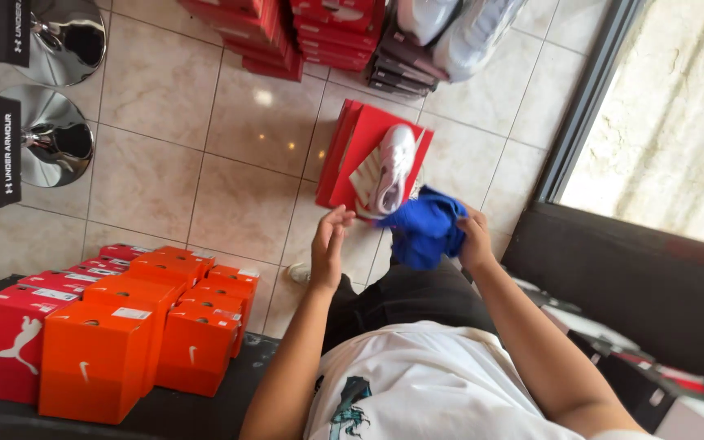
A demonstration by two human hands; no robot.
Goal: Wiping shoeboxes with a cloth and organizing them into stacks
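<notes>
Beige floor tiles (230,171) with a dull shine fill the room, and daylight comes through a glass pane with a dark frame (588,98) at the right side. Just above the person's knees, the right hand (476,243) is closed around a crumpled blue cloth (425,228); the cloth hangs as a loose bundle, so no clear long axis or direction can be told. The left hand (329,244) is held near the cloth but apart from it, with the fingers spread wide and the palm turned toward the cloth, holding nothing. Just beyond the cloth, a white sports shoe (391,169) lies on the red lid of an open shoe box (344,155) that stands on the floor; the long axis of the shoe runs away from the person, leaning a little to the right, but which end is the toe I cannot tell. At the left, orange shoe boxes (124,342) and red shoe boxes (10,342) stand closed in rows on a dark bench (205,407). More red boxes (287,33) are stacked at the far side, with white shoes (466,33) on a dark stack beside them. Two shiny metal stool bases (59,138) stand at the far left.
</notes>
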